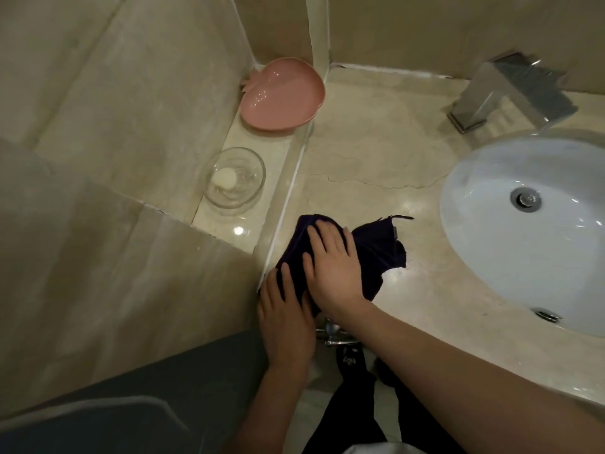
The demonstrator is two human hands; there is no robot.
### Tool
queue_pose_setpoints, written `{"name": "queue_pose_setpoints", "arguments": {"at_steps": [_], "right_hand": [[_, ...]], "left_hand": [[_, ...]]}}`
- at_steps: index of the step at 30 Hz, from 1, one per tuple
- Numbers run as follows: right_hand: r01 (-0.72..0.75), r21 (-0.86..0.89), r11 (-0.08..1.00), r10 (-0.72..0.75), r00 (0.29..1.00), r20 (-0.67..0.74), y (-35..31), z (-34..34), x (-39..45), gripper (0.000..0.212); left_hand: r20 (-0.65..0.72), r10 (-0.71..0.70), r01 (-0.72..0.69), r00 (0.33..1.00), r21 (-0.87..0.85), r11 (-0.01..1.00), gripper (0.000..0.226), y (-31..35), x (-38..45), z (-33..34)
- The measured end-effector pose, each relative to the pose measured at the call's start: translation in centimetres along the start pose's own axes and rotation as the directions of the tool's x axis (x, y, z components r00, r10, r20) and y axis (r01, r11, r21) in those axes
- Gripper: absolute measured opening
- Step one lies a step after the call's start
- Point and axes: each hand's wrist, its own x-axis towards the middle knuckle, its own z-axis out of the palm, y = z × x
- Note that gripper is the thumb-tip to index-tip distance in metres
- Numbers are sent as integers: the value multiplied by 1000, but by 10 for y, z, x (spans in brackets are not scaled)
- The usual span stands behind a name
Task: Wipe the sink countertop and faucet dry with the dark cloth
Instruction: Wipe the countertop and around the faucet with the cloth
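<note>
Both hands press flat, fingers extended, on the dark cloth (pixel 376 253): right hand (pixel 334 267) on top, left hand (pixel 284 316) at its 7 o'clock edge. The countertop (pixel 376 152) corner is underway; the chrome faucet (pixel 510 90), at 1 o'clock, seems not yet wiped.

The cloth (pixel 370 253) under the right hand (pixel 334 267) is dark purple, almost black, the bench (pixel 370 152) around it is shiny cream with thin dark crack lines, the sink (pixel 510 244) right of the hand is white, the faucet (pixel 510 93) silver, and the dish (pixel 281 96) beyond the hand is pink.
</note>
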Motion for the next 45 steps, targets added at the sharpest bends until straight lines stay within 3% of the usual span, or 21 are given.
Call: {"name": "queue_pose_setpoints", "arguments": {"at_steps": [3,5,7,10,12,17,24,28,33,35,38,41,45], "right_hand": [[-157,7,988,157,984,-84,4,4,4,51],[-131,0,991,131,987,-89,20,9,-12,51],[-25,-49,998,22,998,-52,44,8,-30,52],[132,-97,986,-130,991,25,72,-3,-32,54],[160,-108,981,-158,987,29,74,-6,-20,54],[55,55,997,-55,998,14,67,-7,-9,62],[10,-118,993,-6,999,36,98,-13,-56,77],[-124,-67,990,122,992,-37,104,-22,-79,70],[-39,-217,976,40,999,1,128,-33,-124,54],[-84,-223,971,81,996,-23,130,-45,-137,57],[-52,-44,998,47,994,-102,91,-50,-105,58],[93,-71,993,-95,995,-20,57,-25,-58,53],[74,-78,994,-70,996,54,69,-4,-42,56]], "left_hand": [[-49,228,-232,972,-86,969,51,-7,9,-7],[-13,437,-435,899,-127,891,47,-2,25,-6],[67,546,-538,835,-106,836,50,7,40,-1],[134,529,-532,838,-10,847,57,10,54,13],[128,511,-520,850,42,853,54,10,56,17],[83,428,-429,900,5,903,56,1,62,16],[132,407,-411,904,5,911,57,-7,58,8],[112,340,-341,934,-11,940,58,-9,59,6],[94,296,-302,951,55,952,58,-12,61,0],[57,347,-350,936,55,935,53,2,56,-2],[63,490,-486,870,-69,871,50,31,46,5],[123,533,-532,837,-42,846,53,30,49,16],[132,561,-572,817,57,818,54,10,65,18]]}}
